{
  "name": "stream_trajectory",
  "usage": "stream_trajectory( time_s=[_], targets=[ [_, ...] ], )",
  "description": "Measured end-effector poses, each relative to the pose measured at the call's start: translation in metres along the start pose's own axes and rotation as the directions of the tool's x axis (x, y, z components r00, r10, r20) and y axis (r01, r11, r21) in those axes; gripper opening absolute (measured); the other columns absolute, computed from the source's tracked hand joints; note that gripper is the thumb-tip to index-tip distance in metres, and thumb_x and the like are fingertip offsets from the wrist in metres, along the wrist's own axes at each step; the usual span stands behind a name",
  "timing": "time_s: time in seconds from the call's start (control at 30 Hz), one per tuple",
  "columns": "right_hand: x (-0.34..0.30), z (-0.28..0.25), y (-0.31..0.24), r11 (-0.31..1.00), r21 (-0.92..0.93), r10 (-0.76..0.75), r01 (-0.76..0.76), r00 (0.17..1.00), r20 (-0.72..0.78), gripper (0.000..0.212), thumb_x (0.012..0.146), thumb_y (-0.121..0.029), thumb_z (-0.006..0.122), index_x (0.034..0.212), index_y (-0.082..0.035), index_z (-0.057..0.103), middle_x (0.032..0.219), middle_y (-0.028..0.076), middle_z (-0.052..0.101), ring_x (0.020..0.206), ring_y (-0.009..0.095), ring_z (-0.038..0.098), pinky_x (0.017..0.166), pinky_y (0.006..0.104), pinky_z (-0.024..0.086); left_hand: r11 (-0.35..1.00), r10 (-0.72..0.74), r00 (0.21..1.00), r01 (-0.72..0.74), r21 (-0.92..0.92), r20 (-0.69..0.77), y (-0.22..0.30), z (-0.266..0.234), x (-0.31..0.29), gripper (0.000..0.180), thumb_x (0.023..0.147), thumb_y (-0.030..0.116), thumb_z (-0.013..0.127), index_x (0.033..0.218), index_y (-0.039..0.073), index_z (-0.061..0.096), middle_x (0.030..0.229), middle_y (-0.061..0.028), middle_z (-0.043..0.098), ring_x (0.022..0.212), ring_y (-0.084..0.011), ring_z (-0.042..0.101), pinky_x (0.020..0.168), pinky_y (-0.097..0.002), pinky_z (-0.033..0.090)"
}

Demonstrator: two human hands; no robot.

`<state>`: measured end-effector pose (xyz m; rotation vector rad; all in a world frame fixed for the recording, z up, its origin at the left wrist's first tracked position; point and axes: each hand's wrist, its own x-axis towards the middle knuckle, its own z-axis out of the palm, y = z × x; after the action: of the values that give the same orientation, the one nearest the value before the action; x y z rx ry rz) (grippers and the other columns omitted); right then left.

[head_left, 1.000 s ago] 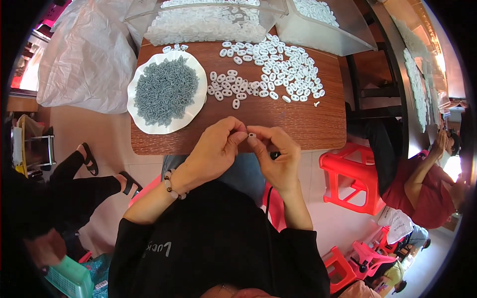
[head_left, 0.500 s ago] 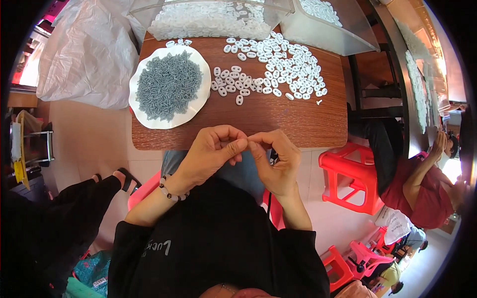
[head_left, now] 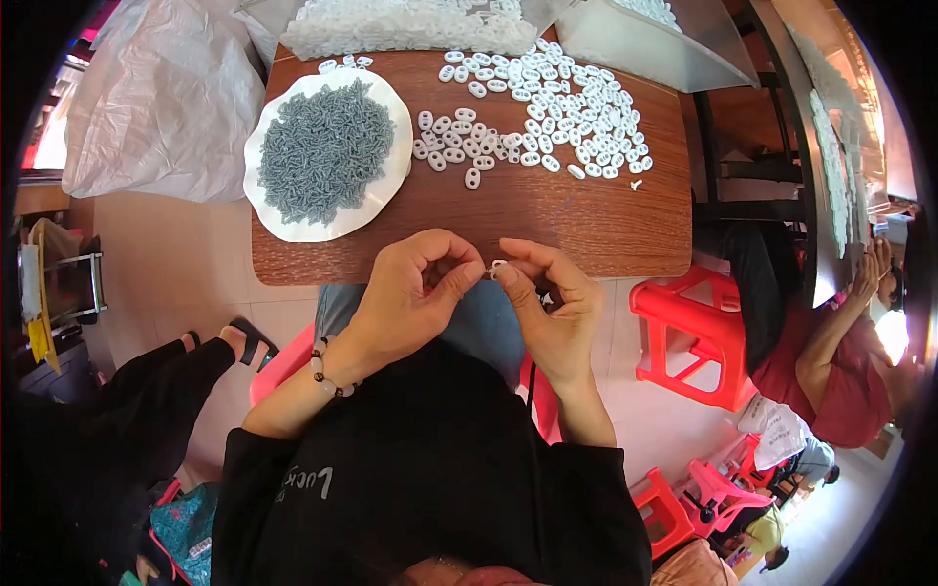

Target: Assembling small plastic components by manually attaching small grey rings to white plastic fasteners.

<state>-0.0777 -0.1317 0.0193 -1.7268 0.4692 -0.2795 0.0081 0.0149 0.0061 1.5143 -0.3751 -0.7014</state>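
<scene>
My left hand [head_left: 405, 298] and my right hand [head_left: 557, 317] meet fingertip to fingertip just past the table's near edge. Between the right thumb and forefinger a small white oval plastic piece [head_left: 498, 265] is pinched. My left thumb and forefinger press together beside it; whatever they grip is too small to make out. Another white bit shows under the curled right fingers. Beyond my hands, a scalloped white plate [head_left: 398, 181] carries a heap of small grey screw-like pieces [head_left: 327, 151]. To its right lie many white two-holed ovals [head_left: 586, 117], with a smaller cluster [head_left: 459, 142] nearer the plate.
Clear plastic bins [head_left: 645, 49] of white pieces stand along the far side of the brown table [head_left: 469, 210]. One tiny white piece [head_left: 636, 185] lies near its right edge. A large white bag [head_left: 161, 107] is at left, a red stool [head_left: 694, 337] at right. Other people sit nearby.
My hands have drawn slightly apart, and the white oval piece now shows in my right fingertips. The view has shifted a little, so the table appears higher.
</scene>
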Motion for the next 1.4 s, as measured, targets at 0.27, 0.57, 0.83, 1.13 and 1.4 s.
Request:
stream_trajectory(
  time_s=[0.27,0.57,0.83,1.13,1.4],
  targets=[
    [0.002,0.0,-0.003,0.991,-0.116,-0.067,0.068,0.998,0.008,0.022,0.081,0.002,0.07,0.103,0.0,0.068,0.081,0.008,0.066,0.07,0.013,0.063,0.066,0.0247,0.049,1.0,0.0,1.0,0.0,0.017,-0.008,-0.003,0.001,0.001,0.007,0.088,0.004,0.064,0.088,-0.002,0.062,0.076,-0.0029,0.061,0.067,-0.0062,0.053,0.06,-0.0228,0.044],
    [0.004,0.001,-0.002,0.975,-0.166,-0.148,0.149,0.989,0.018,0.018,0.08,0.002,0.07,0.099,0.0,0.069,0.077,0.009,0.066,0.067,0.015,0.061,0.063,0.0257,0.048,0.99,-0.038,0.998,0.031,0.137,0.044,-0.002,0.001,0.001,0.005,0.089,0.0,0.063,0.091,-0.002,0.06,0.083,-0.0002,0.06,0.075,-0.0041,0.053,0.066,-0.0195,0.044],
    [0.006,0.001,0.002,0.951,-0.213,-0.216,0.225,0.974,0.066,0.014,0.078,0.002,0.072,0.092,-0.001,0.072,0.07,0.005,0.062,0.065,0.013,0.055,0.059,0.0251,0.041,0.969,0.066,0.998,-0.064,0.24,-0.001,0.002,0.0,0.003,0.006,0.082,0.0,0.066,0.084,-0.003,0.061,0.073,-0.0065,0.06,0.068,-0.0102,0.053,0.062,-0.0249,0.042],
    [0.009,0.004,0.005,0.957,-0.217,-0.186,0.195,0.981,0.06,0.014,0.078,0.003,0.071,0.091,-0.002,0.072,0.072,0.006,0.064,0.065,0.013,0.056,0.06,0.0254,0.042,0.972,0.058,0.998,-0.054,0.23,-0.01,-0.001,-0.002,0.006,0.006,0.083,0.001,0.066,0.084,-0.003,0.062,0.072,-0.0067,0.06,0.065,-0.0102,0.053,0.059,-0.0252,0.043],
    [0.012,0.004,0.013,0.992,-0.087,-0.094,0.095,0.996,0.009,0.013,0.084,-0.001,0.07,0.096,0.0,0.071,0.079,0.002,0.067,0.071,0.006,0.059,0.063,0.0192,0.045,0.998,-0.044,0.997,0.046,-0.034,0.06,0.0,-0.011,0.008,0.015,0.095,0.012,0.059,0.1,-0.002,0.061,0.083,-0.0015,0.063,0.07,-0.004,0.052,0.062,-0.0189,0.043]
  ],
)
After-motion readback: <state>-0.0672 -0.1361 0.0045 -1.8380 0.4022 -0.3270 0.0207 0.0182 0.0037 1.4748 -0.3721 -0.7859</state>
